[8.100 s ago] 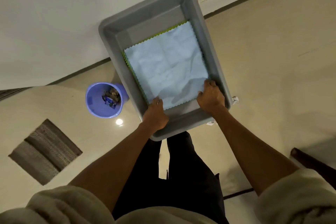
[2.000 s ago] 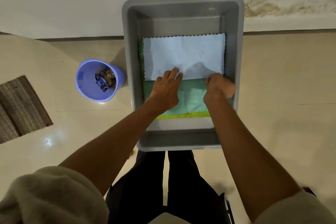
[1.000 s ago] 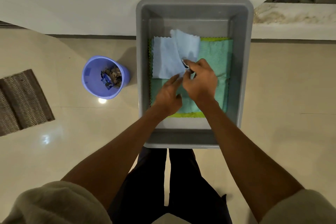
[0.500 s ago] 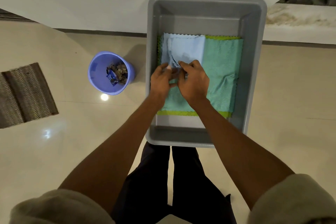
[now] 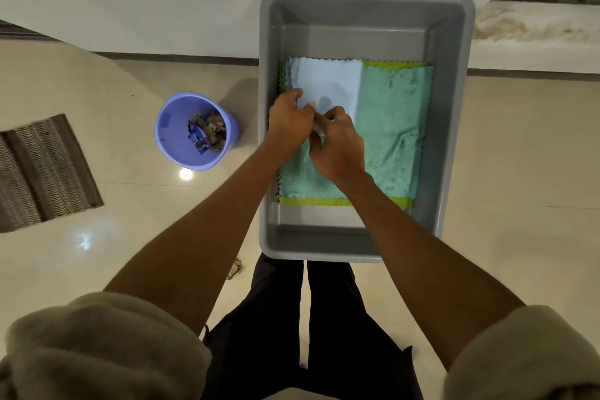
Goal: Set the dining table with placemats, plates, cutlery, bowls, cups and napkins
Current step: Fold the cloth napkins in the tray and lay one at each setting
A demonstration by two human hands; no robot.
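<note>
Both hands' grip (image 5: 313,127) pinching folded pale-blue napkin (image 5: 328,84), scalloped edges, in grey tub (image 5: 451,107)

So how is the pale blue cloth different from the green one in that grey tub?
The pale blue cloth is folded into a narrow stack; the green cloth lies spread flat across most of the grey tub. The blue cloth sits on top at the tub's left side, the green one beneath it. The left hand and the right hand both pinch the blue cloth's near edge and do not grip the green one. Both have wavy-cut edges.
</note>
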